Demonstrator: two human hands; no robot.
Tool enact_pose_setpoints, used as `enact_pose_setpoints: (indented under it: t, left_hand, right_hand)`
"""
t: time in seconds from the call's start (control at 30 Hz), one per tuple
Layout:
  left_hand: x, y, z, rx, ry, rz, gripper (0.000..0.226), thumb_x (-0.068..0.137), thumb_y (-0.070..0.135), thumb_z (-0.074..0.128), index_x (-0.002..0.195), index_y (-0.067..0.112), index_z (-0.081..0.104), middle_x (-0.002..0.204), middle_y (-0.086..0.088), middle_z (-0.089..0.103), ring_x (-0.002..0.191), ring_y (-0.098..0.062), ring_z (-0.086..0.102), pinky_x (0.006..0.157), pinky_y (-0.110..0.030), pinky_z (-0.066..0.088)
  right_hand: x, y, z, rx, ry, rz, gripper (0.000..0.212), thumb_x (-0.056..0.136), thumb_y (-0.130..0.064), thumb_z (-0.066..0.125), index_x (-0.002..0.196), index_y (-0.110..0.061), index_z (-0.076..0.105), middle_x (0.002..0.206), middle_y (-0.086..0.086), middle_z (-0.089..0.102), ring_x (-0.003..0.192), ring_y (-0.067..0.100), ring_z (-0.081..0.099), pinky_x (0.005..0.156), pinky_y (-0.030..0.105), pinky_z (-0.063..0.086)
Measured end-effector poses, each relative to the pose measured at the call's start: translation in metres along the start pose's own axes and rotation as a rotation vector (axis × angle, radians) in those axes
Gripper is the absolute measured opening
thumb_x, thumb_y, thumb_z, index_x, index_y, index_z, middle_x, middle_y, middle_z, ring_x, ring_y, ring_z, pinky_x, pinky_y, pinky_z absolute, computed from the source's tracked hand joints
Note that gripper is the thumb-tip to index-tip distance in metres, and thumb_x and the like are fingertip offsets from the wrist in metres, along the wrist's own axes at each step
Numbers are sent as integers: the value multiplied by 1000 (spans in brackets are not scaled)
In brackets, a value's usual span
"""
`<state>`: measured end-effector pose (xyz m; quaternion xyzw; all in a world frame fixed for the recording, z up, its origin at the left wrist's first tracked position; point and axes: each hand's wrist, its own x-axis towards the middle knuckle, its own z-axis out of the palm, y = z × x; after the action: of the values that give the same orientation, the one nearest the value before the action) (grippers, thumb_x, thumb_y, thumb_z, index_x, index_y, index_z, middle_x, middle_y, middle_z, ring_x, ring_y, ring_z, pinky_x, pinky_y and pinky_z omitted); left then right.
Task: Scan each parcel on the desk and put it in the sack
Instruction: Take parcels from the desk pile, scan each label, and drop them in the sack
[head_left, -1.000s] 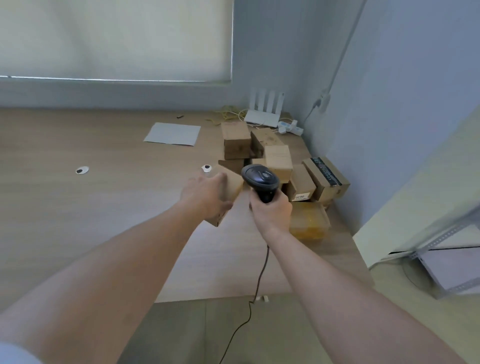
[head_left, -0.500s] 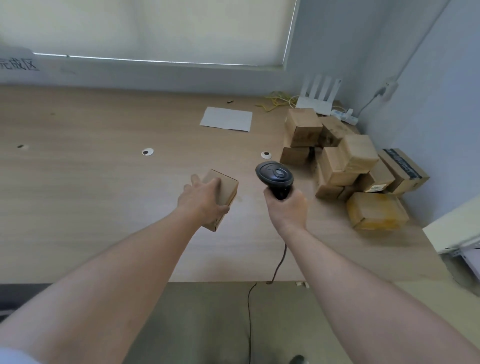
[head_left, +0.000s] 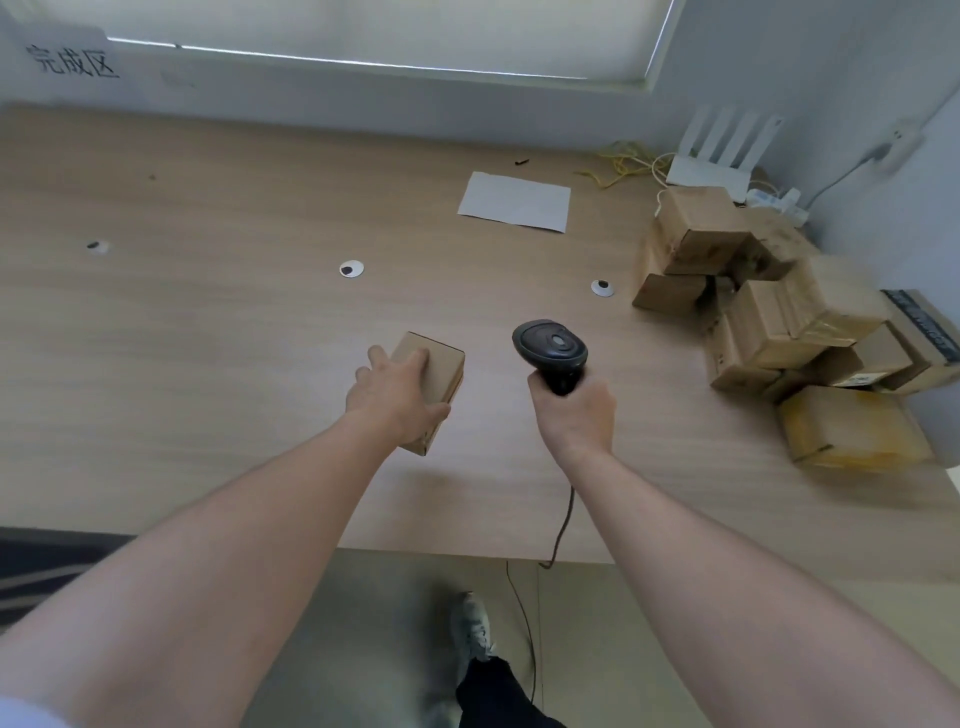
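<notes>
- Our left hand (head_left: 397, 397) holds a small cardboard parcel (head_left: 435, 382) over the worktop (head_left: 208, 322), grip curled round its near end.
- Our right hand (head_left: 574, 415) wraps its grip round the scanner (head_left: 550, 349) handle.
- The remaining parcels (head_left: 769, 317) lie heaped at the far right.

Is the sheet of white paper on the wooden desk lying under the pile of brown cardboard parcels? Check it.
No, the sheet of white paper lies flat on the bare wooden desk, apart from the pile of brown cardboard parcels.
</notes>
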<state>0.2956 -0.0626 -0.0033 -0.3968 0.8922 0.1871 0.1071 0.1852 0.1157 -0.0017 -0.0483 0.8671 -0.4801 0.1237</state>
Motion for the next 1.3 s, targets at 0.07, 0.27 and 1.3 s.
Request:
enact_pose_setpoints:
  t: [0.07,0.27,1.3]
  left_hand:
    - [16,-5,5,-6,-16,-8,70,85,56,73,142,36,40,128,-11,33,100,-33,41,77,-39,43]
    - [81,-21,20,-21,-46,-65,77,85,53,73,149,36,35,131,-12,31,114,-39,47,83,-41,46]
    - [219,-128,43,-256,-98,23,66,98,49,48,160,35,31,107,2,70,106,-29,63,91,-45,54]
  right_hand:
    - [12,-1,16,-7,-17,27,21,89,-34,73,78,-24,58,76,-6,64,80,27,63,69,31,43]
    - [65,-1,71,1,-62,84,17,87,-32,71,79,-21,60,77,-3,66,73,21,63,63,31,43]
    - [114,-17,216,-129,-53,243,20,88,-37,71,80,-24,58,80,-5,66,84,27,64,70,31,42]
